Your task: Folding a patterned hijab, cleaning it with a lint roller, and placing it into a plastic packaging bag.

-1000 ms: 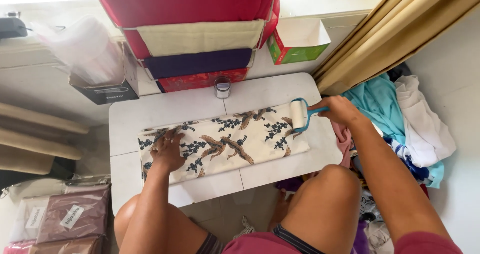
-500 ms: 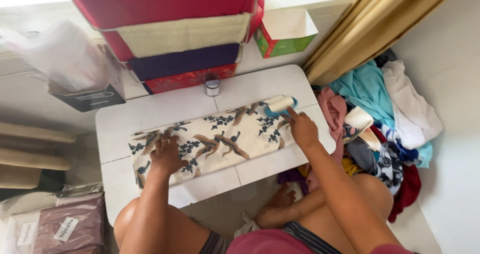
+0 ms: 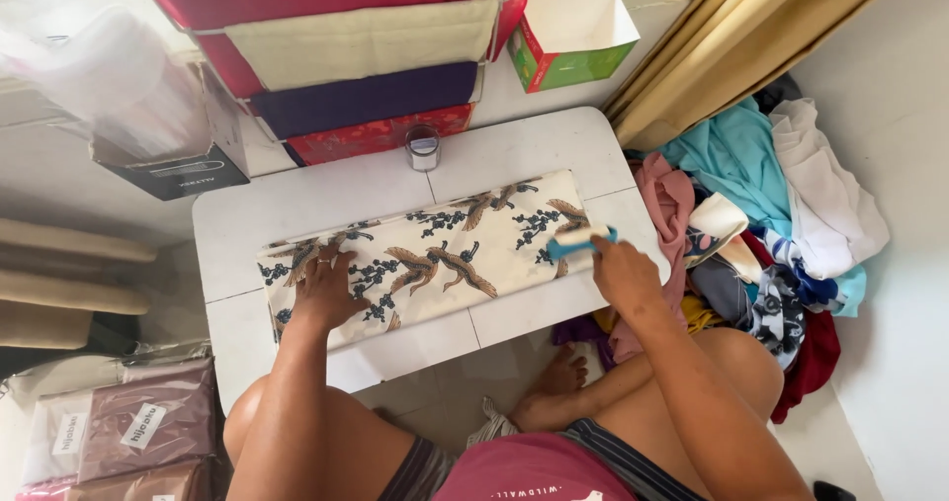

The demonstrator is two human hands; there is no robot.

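The right hand [image 3: 625, 272] was closed around the blue handle of a small lint roller [image 3: 578, 240], fingers curled under and the back of the hand facing up, so the roller's pale drum lay on the right end of a folded cream cloth printed with brown birds and dark blue blossom sprigs [image 3: 435, 254]. The right forearm ran up from the lower right, the wrist nearly straight. The left hand [image 3: 324, 289] held nothing; it lay flat and open, palm down with fingers spread, pressing the left end of the same cloth, a ring showing on one finger. Its arm reached straight forward from the left knee.

The cloth stretched lengthwise across a low white table with rounded corners [image 3: 247, 224], slightly slanted, its right end further away than its left. A small round tin with a silvery lid [image 3: 422, 147] stood at the table's far edge, apart from the cloth. Beyond it rose a stack of red, cream and purple folded fabrics [image 3: 356, 66], with an open green and red cardboard box [image 3: 573, 37] to its right. A heap of mixed coloured clothes [image 3: 771, 224] lay on the floor just right of the table. Clear packets of folded mauve fabric [image 3: 129, 432] lay at the lower left.
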